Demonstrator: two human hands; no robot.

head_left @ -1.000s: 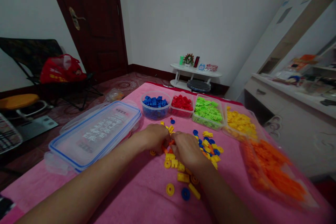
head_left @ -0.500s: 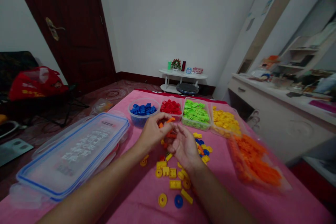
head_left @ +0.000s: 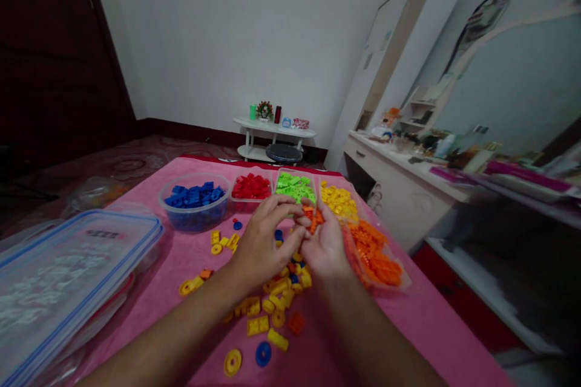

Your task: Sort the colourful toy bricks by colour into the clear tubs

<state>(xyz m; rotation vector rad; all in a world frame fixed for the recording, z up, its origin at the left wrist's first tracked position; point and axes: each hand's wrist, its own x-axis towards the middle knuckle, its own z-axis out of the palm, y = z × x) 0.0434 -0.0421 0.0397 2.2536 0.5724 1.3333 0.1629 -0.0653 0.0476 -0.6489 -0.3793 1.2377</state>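
White wall (head_left: 218, 42) beyond the right grip (head_left: 327, 245); pink-clothed desk (head_left: 422, 314) beneath it. Low white stand (head_left: 272, 127) well past it. Right grip half-curled, cups orange pieces (head_left: 314, 219); left grip (head_left: 265, 236) bent-fingered beside them, own hold unclear. Yellow pieces (head_left: 258, 325) lie below, leftward.

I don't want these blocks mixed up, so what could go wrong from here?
The orange pieces in the cupped right hand might slip out and mix with the loose yellow pieces on the pink cloth. The left hand, close by, could knock one free. The left forearm may also brush the yellow ring lying beside it.
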